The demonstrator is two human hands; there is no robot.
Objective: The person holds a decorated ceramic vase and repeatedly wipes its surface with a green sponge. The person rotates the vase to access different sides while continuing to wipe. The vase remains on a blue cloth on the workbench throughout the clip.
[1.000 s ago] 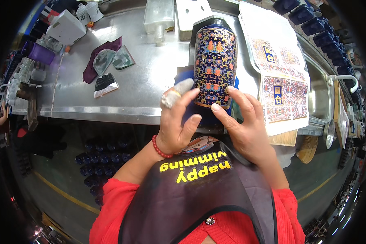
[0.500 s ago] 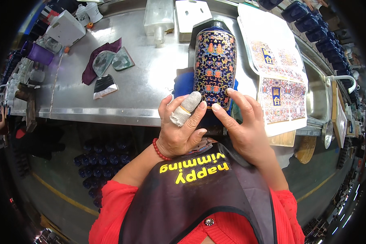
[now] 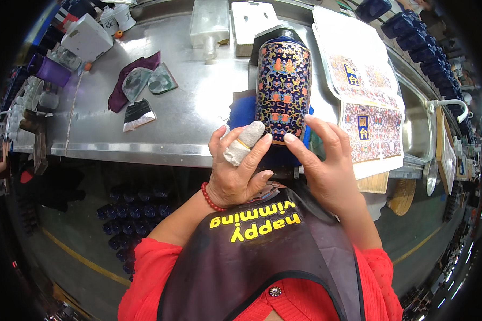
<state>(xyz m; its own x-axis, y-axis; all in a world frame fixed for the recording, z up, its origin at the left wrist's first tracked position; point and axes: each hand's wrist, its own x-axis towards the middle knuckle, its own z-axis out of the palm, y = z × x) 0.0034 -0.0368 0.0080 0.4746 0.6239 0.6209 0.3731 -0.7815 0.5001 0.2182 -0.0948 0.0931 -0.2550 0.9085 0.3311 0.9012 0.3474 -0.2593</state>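
A dark blue bottle (image 3: 284,88) with a colourful floral pattern lies on a blue cloth (image 3: 243,115) at the table's near edge, its neck pointing away from me. My left hand (image 3: 238,163) is at the bottle's lower left, fingers apart, the index fingertip by the bottom corner. One of its fingers wears a grey cloth cover (image 3: 245,143) held by a yellow band. At the lower right is my right hand (image 3: 329,155), fingers spread, with thumb and index tips at the bottle's edge. Neither hand grips anything.
Patterned decal sheets (image 3: 370,125) lie to the right, beside a metal sink (image 3: 420,120). A clear bottle (image 3: 210,27) and a white block (image 3: 253,21) stand at the back. Rubber-like scraper pieces (image 3: 139,80) and a purple cloth (image 3: 119,99) lie on the left.
My right hand has shifted slightly to the right, its thumb and fingers moving along the bottle's lower right edge. My left hand and the bottle look nearly unmoved.
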